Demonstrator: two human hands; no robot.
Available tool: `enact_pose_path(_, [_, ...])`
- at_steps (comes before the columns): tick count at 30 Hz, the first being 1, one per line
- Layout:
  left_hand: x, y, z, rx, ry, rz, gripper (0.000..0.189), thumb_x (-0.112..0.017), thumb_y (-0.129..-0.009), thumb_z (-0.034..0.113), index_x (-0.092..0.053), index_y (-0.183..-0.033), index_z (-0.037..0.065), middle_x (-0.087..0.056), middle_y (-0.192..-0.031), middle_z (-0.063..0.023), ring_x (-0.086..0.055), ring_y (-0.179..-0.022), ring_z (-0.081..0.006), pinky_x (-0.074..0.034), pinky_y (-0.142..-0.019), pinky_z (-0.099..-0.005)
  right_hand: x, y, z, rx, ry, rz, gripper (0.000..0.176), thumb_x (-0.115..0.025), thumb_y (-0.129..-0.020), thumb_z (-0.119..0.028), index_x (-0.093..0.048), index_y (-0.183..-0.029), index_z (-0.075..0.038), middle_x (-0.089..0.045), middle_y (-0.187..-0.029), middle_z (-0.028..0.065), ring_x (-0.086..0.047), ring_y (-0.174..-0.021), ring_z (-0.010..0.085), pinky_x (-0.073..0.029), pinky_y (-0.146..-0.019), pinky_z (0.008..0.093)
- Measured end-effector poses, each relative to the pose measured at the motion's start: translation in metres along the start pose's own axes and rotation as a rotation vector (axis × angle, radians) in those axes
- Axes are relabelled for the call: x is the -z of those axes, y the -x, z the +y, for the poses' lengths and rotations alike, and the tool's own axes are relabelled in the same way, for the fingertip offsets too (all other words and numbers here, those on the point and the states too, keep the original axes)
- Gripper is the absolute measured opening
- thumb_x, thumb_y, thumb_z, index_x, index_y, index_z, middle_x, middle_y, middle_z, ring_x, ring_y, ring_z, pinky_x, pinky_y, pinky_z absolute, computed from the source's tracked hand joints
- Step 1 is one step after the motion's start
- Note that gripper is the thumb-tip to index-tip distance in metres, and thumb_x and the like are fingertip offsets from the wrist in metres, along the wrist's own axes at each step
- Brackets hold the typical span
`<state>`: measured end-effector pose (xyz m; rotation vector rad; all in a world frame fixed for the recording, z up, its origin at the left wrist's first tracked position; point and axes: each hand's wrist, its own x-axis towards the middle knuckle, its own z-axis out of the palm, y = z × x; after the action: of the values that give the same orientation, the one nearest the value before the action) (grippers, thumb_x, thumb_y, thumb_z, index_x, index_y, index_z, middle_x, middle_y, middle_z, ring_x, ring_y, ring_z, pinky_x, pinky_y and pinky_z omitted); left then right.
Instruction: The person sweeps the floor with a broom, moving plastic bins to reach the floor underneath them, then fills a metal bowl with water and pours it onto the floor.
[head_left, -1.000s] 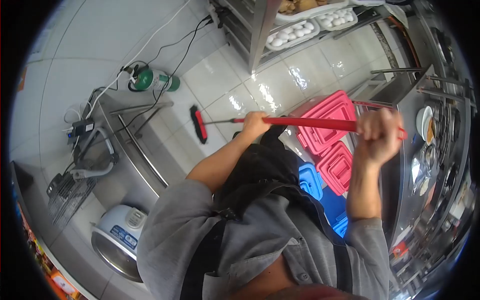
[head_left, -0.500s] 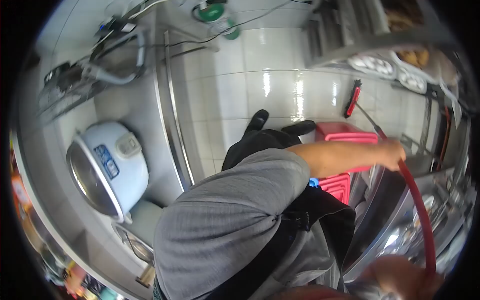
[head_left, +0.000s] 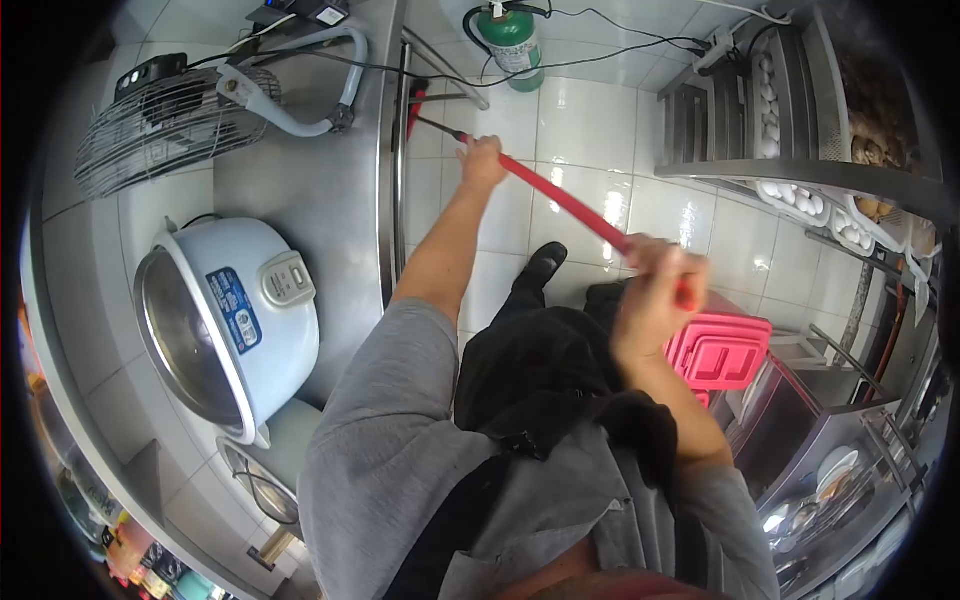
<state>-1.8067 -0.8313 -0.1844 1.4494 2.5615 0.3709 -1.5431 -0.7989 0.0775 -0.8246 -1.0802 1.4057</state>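
My left hand [head_left: 481, 163] is closed around the lower part of a long red handle, near where it meets a thin dark shaft. My right hand [head_left: 662, 285], blurred, is wrapped round the upper end of that handle. The handle belongs to a push broom [head_left: 563, 200], which slants across in front of me. Its red head [head_left: 415, 104] is at the foot of the steel table, partly hidden by the table's edge. White floor tiles [head_left: 580, 125] lie beneath the broom.
To my left, a steel table [head_left: 300, 170] carries a large rice cooker [head_left: 250, 310] and a wire-caged fan [head_left: 170, 135]. A green gas cylinder [head_left: 515, 50] stands by the wall under hanging cables. Egg trays [head_left: 795, 200] fill a rack at right, beyond pink lidded bins [head_left: 720, 350].
The broom has swung from the right side across to the left, its head now by the table. Both hands moved left with it, and my view has shifted too.
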Motion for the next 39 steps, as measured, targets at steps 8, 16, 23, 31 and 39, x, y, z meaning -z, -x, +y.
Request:
enact_pose_path(8, [0.058, 0.056, 0.135, -0.125, 0.447, -0.350, 0.035, -0.061, -0.080, 0.034, -0.062, -0.065, 0.003, -0.062, -0.073, -0.0180, -0.059, -0.079, -0.0376, -0.040, -0.087, -0.0486, 0.008, -0.040, -0.157, 0.210, -0.002, 0.047, 0.030, -0.035, -0.098, -0.014, -0.035, -0.069, -0.013, -0.031, -0.050, -0.0016, -0.032, -0.042, 0.0097, -0.031, -0.041, 0.0274])
enact_pose_path(16, [0.053, 0.111, 0.319, -0.644, 0.919, -0.386, 0.034, -0.063, -0.077, 0.024, -0.052, -0.052, 0.004, -0.055, -0.056, -0.0172, -0.056, -0.056, -0.0376, -0.046, -0.065, -0.0448, 0.030, -0.017, -0.295, 0.515, 0.270, -0.269, 0.032, -0.049, -0.090, -0.016, -0.035, -0.062, -0.014, -0.039, -0.053, -0.0032, -0.034, -0.040, 0.0062, -0.031, -0.042, 0.0201])
enact_pose_path(23, [0.111, 0.094, 0.365, -0.857, 0.927, -0.558, 0.018, -0.067, -0.059, 0.020, -0.056, -0.055, 0.007, -0.056, -0.056, -0.0150, -0.058, -0.058, -0.0348, -0.045, -0.053, -0.0416, 0.099, 0.021, -0.374, 0.732, 0.210, 0.025, 0.027, -0.042, -0.084, -0.018, -0.034, -0.059, -0.015, -0.033, -0.049, -0.0031, -0.032, -0.040, 0.0080, -0.028, -0.044, 0.0217])
enact_pose_path(31, [-0.020, 0.004, 0.291, -0.722, 0.100, -0.731, 0.016, -0.066, -0.070, 0.026, -0.068, -0.077, 0.012, -0.065, -0.081, -0.0146, -0.063, -0.081, -0.0316, -0.050, -0.074, -0.0421, 0.141, -0.007, -0.189, 0.456, 0.127, 0.695, 0.023, -0.045, -0.095, -0.012, -0.037, -0.073, -0.009, -0.034, -0.050, 0.0005, -0.034, -0.038, 0.0118, -0.034, -0.037, 0.0287])
enact_pose_path(39, [-0.017, 0.150, 0.486, -0.902, 0.765, -0.661, 0.031, -0.059, -0.079, 0.024, -0.055, -0.057, 0.003, -0.057, -0.061, -0.0198, -0.056, -0.062, -0.0408, -0.044, -0.059, -0.0477, 0.225, -0.012, -0.355, 0.578, 0.286, 0.019, 0.024, -0.055, -0.090, -0.017, -0.041, -0.072, -0.010, -0.045, -0.051, 0.0000, -0.043, -0.038, 0.0094, -0.031, -0.034, 0.0237])
